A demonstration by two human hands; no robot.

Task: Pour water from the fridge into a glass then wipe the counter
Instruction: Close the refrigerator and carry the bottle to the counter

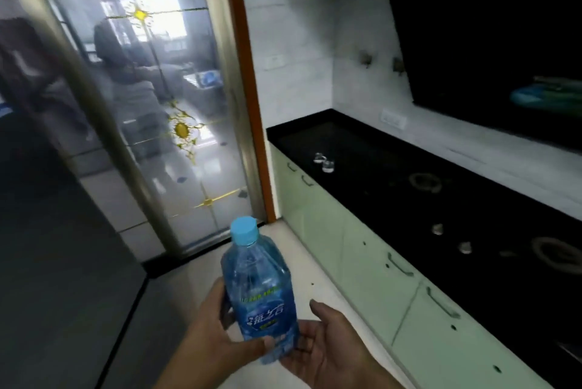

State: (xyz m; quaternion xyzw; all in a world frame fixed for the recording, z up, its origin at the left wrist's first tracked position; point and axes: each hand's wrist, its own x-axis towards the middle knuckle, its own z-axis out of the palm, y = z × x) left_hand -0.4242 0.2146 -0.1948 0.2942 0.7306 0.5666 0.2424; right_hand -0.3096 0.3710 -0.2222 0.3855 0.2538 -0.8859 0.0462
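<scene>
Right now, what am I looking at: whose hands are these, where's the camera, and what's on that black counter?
There is no machine here. A person wears a camera on the head, so this one picture looks forward and down at their own bare hands. The left hand grips a blue water bottle with its cap on; the open right hand lies at its base. Two small glasses stand on the black counter, with stove knobs nearer.

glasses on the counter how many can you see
2. The far glass stands toward the far end of the black counter; the near glass sits right beside it, closer to the camera. Both are small and blurred, and others could be out of frame.
</scene>
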